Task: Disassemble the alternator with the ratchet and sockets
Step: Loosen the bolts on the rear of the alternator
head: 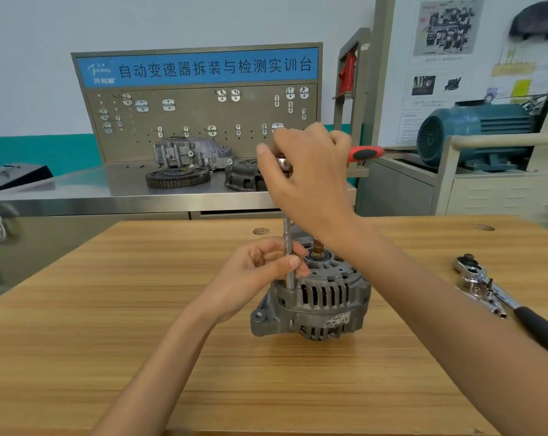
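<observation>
Head view: the grey cast-metal alternator (313, 297) stands on the wooden table (109, 341). Left hand (260, 272) pinches the steel extension bar (287, 247); right hand (310, 171) grips the red-and-black-handled ratchet (364, 153) on top. Unbraced, the alternator could tip, or the bar slip off its bolt. The blue sign (197, 67) reads 自动变速器拆装与检测实训台.

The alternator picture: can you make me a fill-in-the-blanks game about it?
1. The alternator stands on a ____ table.
2. The right hand grips a ratchet with a red and ____ handle.
3. The left hand pinches the upright metal ____ running down to the alternator.
4. A spare ratchet lies on the person's ____ side.

Missing words: wooden; black; extension bar; right
</observation>
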The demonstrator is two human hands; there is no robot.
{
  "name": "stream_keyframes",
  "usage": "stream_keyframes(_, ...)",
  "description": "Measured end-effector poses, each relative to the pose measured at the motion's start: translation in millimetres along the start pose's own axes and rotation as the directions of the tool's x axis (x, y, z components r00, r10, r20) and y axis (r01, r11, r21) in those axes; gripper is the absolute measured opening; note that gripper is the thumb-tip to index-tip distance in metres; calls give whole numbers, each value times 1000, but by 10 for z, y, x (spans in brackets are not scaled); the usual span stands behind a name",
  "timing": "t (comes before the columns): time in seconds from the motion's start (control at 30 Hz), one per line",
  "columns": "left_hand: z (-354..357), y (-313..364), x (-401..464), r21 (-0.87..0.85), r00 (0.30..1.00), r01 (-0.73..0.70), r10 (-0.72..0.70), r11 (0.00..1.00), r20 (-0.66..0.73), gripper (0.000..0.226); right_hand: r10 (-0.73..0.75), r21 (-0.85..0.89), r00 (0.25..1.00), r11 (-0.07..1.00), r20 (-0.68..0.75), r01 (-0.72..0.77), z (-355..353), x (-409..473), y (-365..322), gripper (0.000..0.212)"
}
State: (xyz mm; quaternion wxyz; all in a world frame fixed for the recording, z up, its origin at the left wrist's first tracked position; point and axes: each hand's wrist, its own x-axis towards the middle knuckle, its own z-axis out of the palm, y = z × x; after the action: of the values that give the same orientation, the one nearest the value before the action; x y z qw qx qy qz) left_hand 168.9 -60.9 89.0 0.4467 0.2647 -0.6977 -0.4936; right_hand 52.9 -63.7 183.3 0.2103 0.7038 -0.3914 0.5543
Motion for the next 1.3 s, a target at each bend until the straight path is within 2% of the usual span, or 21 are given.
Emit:
stream_keyframes(0.1, 27, 11, -17, 43, 1000, -12, 11, 999, 5, 23, 74, 436, 989, 892, 126, -122, 32, 38, -39, 26)
stream_keyframes(0.17, 17, 15, -33, 19, 1000, -7, 6, 1000, 21, 26, 65, 702, 970, 679, 234, -215, 20, 59, -20, 23)
stream_keyframes(0.27, -17, 45, -44, 16, 1000, -6, 5, 1000, 31, 20, 54, 858, 928, 362, 370, -363, 23, 73, 33, 18)
stream_keyframes(0.33, -21, 69, -27, 48, 1000, -11, 10, 999, 19, 18, 78, 867, 895, 225, 440, -446, 31, 74, 49, 17)
stream_keyframes(0.4, -16, 78, -15, 41, 1000, -3, 4, 999, -16, 18, 106, 851, 893, 273, 437, -448, 13, 78, 63, 19)
stream_keyframes(0.43, -14, 77, -14, 25, 999, 3, -2, 1000, -35, 18, 120, 820, 909, 396, 399, -413, 4, 76, 52, 21)
stream_keyframes(0.47, -14, 67, -11, 12, 998, 4, -3, 1000, -55, 18, 134, 726, 931, 591, 340, -351, 2, 64, 39, 23)
stream_keyframes(0.5, -4, 70, -14, -2, 997, 7, -8, 1000, -79, 18, 143, 517, 952, 812, 271, -270, 8, 39, 23, 24)
stream_keyframes(0.53, 3, 58, -14, -4, 995, 6, -6, 1000, -103, 16, 141, 181, 971, 968, 192, -176, 32, 10, 9, 26)
stream_keyframes(0.57, 20, 60, -15, -5, 992, 6, -7, 1000, -128, 13, 139, -169, 985, 978, 104, -120, 52, -11, -11, 26)
stream_keyframes(0.6, 35, 54, -13, 9, 988, -1, 3, 1000, -154, 15, 129, -380, 991, 918, 19, -112, 59, -28, -41, 26)
stream_keyframes(0.63, 55, 62, -13, 22, 984, -5, 9, 1000, -177, 18, 113, -450, 993, 885, -42, -120, 60, -51, -79, 27)
stream_keyframes(0.7, 79, 70, -14, 41, 979, -24, 32, 999, -200, 11, 82, -342, 992, 933, -91, -108, 74, -90, -123, 26)
stream_keyframes(0.77, 76, 81, -23, 64, 980, -34, 45, 997, -195, 7, 51, -92, 993, 994, -108, -61, 93, -81, -103, 23)
stream_keyframes(0.83, 51, 93, -30, 95, 987, -24, 39, 995, -156, 14, 27, 207, 999, 978, -40, -18, 91, -34, -86, 24)
stream_keyframes(0.87, 35, 95, -37, 107, 992, -14, 28, 994, -124, 22, 35, 408, 998, 911, 60, -57, 84, 1, -68, 25)
stream_keyframes(0.93, 11, 104, -57, 110, 998, 1, 5, 994, -57, 29, 67, 749, 945, 594, 319, -294, 52, 58, -48, 25)
stream_keyframes(1.03, -21, 90, -75, 46, 1000, 20, -19, 999, -22, 33, 56, 868, 877, 125, 477, -481, 55, 67, 58, 30)
stream_keyframes(1.1, -25, 87, -69, 38, 999, 31, -30, 999, -30, 32, 50, 871, 871, 11, 490, -491, 59, 64, 103, 31)
stream_keyframes(1.17, -26, 86, -59, 40, 999, 35, -34, 999, -36, 29, 71, 881, 887, 106, 456, -462, 68, 73, 81, 25)
stream_keyframes(1.3, -31, 92, -60, 39, 997, 35, -32, 999, -73, 27, 198, 802, 951, 512, 237, -306, 114, 34, -10, 26)
